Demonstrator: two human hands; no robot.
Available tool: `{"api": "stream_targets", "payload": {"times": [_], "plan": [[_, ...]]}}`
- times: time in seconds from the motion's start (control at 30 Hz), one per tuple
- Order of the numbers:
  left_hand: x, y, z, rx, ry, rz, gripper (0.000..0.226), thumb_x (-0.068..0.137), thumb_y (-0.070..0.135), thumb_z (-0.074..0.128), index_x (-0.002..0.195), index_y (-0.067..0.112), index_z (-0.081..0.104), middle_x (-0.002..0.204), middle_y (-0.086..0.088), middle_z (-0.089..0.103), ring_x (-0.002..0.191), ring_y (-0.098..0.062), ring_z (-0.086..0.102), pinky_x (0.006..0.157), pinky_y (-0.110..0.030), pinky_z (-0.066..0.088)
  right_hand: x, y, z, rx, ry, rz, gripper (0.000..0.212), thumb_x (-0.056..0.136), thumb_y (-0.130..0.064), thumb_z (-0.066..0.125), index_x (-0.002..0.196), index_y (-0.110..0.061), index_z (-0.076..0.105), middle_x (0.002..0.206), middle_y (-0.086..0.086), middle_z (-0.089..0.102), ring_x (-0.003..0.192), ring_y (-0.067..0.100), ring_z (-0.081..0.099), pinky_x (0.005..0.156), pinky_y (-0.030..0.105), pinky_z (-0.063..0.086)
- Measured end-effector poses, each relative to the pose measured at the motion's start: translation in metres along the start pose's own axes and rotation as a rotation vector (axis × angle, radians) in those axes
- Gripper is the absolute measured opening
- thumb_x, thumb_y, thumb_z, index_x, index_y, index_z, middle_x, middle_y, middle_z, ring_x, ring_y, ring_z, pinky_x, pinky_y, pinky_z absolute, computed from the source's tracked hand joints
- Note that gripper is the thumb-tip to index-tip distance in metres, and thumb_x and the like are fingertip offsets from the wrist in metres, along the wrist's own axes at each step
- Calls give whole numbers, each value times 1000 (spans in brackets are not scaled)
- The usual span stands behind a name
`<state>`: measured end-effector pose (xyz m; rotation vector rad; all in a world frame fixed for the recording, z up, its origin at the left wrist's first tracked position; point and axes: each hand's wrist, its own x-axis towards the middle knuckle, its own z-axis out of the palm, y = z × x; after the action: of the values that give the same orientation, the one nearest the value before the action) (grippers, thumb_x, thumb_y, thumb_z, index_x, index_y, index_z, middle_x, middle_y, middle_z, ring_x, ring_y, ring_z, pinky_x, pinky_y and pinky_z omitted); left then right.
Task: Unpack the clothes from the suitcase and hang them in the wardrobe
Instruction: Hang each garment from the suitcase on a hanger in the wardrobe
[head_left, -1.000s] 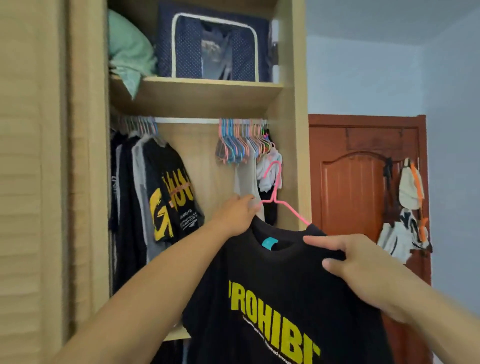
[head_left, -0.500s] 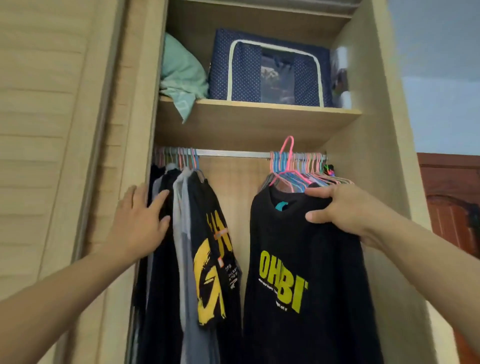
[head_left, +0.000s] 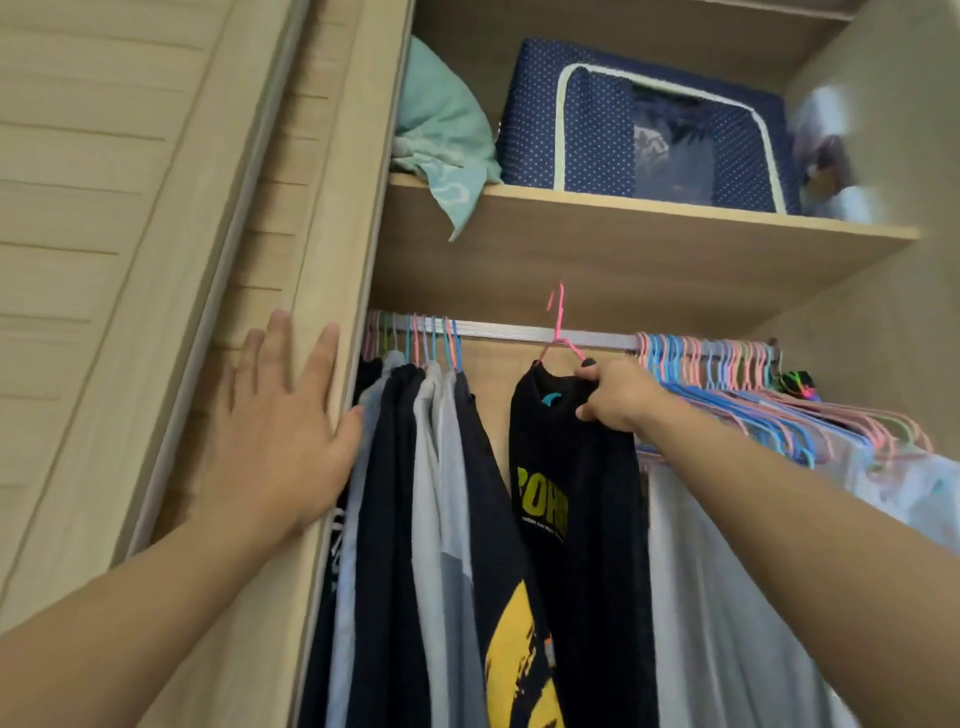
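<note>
My right hand (head_left: 615, 397) grips the shoulder of the black T-shirt with yellow-green lettering (head_left: 576, 499), fingers curled into the cloth just beside its collar. The shirt sits on a thin pink wire hanger (head_left: 560, 340), whose hook pokes up in front of the silver metal wardrobe rail (head_left: 514, 330) at about the middle of the rail's length (whether the hook sits over the rail or just before it I cannot tell). The shirt hangs down in the gap between 2 groups of clothes.

My left hand (head_left: 283, 431) lies flat against the front edge of the light wooden wardrobe side panel (head_left: 332, 218), fingers straight and spread, holding nothing; its thumb reaches toward the dark and grey garments (head_left: 431, 519) hanging at the left end of the rail. One of them, low down, shows a big yellow print.

Toward the right end of the rail hangs a thick bunch of pink and blue wire hangers (head_left: 727, 379), with pale cloth under them. On the wooden shelf (head_left: 623, 234) above, a mint-green folded cloth (head_left: 441, 140) lies at the left edge, touching a navy dotted fabric storage box (head_left: 644, 124) with a clear window.
</note>
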<state>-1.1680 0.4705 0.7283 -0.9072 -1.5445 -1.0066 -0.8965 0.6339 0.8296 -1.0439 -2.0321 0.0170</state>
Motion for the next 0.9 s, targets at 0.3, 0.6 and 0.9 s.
{"api": "stream_targets", "payload": {"times": [0.3, 0.6, 0.9], "plan": [[-1, -1, -1, 25, 11, 5, 77, 98, 55, 42, 162, 34, 5, 170, -9, -5, 157, -29, 1, 125, -48, 11, 13, -11, 57, 60, 32, 126, 21, 99, -11, 55, 117, -2, 55, 120, 18, 58, 101, 30, 54, 82, 35, 47], [-1, -3, 3, 29, 37, 35, 77, 97, 51, 47, 162, 30, 12, 170, -13, 3, 155, -33, 8, 124, -51, 15, 24, -113, 96, 200, -48, -103, 24, 101, -21, 49, 112, -4, 61, 112, 13, 63, 101, 32, 60, 84, 33, 50], [-4, 25, 4, 45, 48, -80, 75, 80, 20, 63, 147, 7, 33, 159, -27, 23, 140, -52, 27, 113, -65, 28, -8, 19, 49, 23, 62, -185, 32, 101, -41, 49, 98, -17, 71, 100, 8, 73, 99, 27, 66, 83, 37, 53]]}}
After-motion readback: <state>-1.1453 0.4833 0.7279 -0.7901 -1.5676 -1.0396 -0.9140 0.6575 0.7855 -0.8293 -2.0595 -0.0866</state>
